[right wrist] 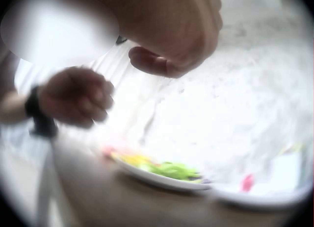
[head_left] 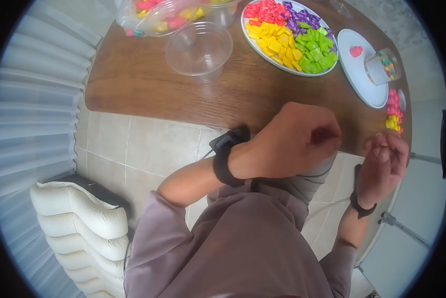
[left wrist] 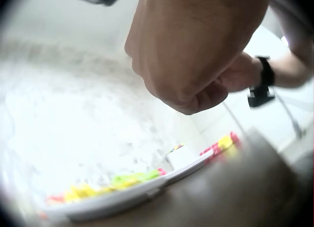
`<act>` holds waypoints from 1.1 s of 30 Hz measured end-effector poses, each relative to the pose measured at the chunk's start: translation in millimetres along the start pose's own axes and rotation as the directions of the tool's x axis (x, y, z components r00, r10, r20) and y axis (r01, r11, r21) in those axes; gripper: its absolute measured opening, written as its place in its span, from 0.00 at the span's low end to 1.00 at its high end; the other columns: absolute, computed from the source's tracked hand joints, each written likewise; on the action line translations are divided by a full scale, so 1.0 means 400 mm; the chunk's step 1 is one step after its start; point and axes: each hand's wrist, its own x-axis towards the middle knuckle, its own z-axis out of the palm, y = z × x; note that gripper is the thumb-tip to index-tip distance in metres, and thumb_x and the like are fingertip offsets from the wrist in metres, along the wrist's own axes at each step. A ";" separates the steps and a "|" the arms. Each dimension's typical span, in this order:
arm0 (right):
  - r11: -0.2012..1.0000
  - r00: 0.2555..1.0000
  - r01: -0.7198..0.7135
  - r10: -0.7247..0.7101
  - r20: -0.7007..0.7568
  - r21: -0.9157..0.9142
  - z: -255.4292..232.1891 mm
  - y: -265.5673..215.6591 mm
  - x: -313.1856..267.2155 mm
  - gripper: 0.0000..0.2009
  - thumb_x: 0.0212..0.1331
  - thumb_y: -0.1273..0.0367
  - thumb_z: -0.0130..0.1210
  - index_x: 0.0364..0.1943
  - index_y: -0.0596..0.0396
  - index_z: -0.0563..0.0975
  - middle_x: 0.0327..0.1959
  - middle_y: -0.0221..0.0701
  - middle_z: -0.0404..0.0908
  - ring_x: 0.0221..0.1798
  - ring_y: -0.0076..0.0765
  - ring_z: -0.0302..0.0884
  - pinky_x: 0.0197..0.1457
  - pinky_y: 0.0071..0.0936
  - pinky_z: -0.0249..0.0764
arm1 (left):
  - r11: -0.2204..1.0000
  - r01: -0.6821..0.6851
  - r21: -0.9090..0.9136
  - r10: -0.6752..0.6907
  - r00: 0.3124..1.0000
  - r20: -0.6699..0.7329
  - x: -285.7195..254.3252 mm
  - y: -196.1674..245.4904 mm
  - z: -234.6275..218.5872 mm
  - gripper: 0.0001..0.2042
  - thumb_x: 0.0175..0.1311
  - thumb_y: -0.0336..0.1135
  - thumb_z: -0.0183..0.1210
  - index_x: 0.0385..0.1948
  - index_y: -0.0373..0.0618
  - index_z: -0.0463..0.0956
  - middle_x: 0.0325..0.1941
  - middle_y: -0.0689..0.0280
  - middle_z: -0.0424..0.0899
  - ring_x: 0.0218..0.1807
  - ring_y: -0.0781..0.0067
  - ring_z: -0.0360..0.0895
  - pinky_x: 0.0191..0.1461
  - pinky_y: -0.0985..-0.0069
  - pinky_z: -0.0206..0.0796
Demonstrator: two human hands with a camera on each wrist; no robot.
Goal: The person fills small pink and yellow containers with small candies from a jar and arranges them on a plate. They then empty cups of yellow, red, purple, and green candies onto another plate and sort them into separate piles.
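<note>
My left hand (head_left: 292, 141) is raised over the front edge of the table, back up and fingers curled in. Nothing shows in the dark hollow beside its thumb. Farther right, my right hand (head_left: 384, 164) hangs past the table edge, its fingers bent and the thumb close to the fingertips; no object shows there. The two hands stand apart. In the right wrist view the left hand (right wrist: 78, 97) is blurred, with curled fingers. Beyond the hands is a white plate (head_left: 277, 65) with small pink, purple, yellow and green pieces (head_left: 314, 49) sorted by colour.
A second white plate (head_left: 364, 89) holds a pink piece (head_left: 356, 51) and a clear cup (head_left: 382, 67) of colourful bits. Pink and yellow pieces (head_left: 393, 109) lie at the table's right edge. Empty clear cups (head_left: 199, 49) and a bag (head_left: 158, 17) stand left. A white padded seat (head_left: 81, 223) is behind.
</note>
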 end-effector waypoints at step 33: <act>0.920 0.865 -0.384 0.386 0.321 -0.072 0.098 0.219 0.115 0.04 0.64 0.77 0.61 0.41 0.61 0.81 0.35 0.22 0.82 0.39 0.14 0.77 0.45 0.16 0.72 | 0.917 0.315 -0.245 -0.329 0.944 -0.015 0.139 -0.054 -0.189 0.13 0.71 0.37 0.57 0.46 0.34 0.80 0.38 0.57 0.87 0.21 0.82 0.73 0.22 0.85 0.58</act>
